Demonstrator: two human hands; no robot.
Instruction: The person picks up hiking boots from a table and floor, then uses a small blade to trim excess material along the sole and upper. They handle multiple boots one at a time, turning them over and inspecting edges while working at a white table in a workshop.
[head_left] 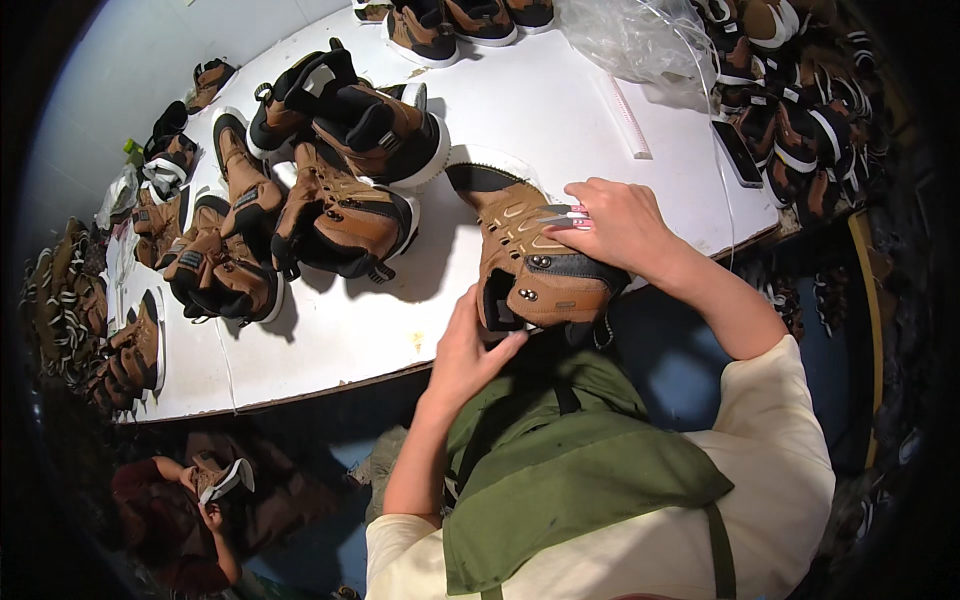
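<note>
A brown and black high-top hiking boot (520, 235) lies tilted on the white table in front of me, its toe pointing away to the left. My left hand (465, 350) grips the boot at its near collar side, the thumb apart and some fingers hidden behind it. Small thread snips (568, 215) with pinkish handles are in my right hand (615, 225), closed around them. Their metal blades point left over the boot's lacing area. The right hand rests against the boot's far side.
Several matching boots (345, 215) crowd the table's left, and more shoes (425, 30) stand at the far edge. A clear plastic bag (630, 40), a ruler (625, 115) and a phone (737, 153) lie at right. Shoes pile beyond. A person (190, 510) handles a shoe at lower left.
</note>
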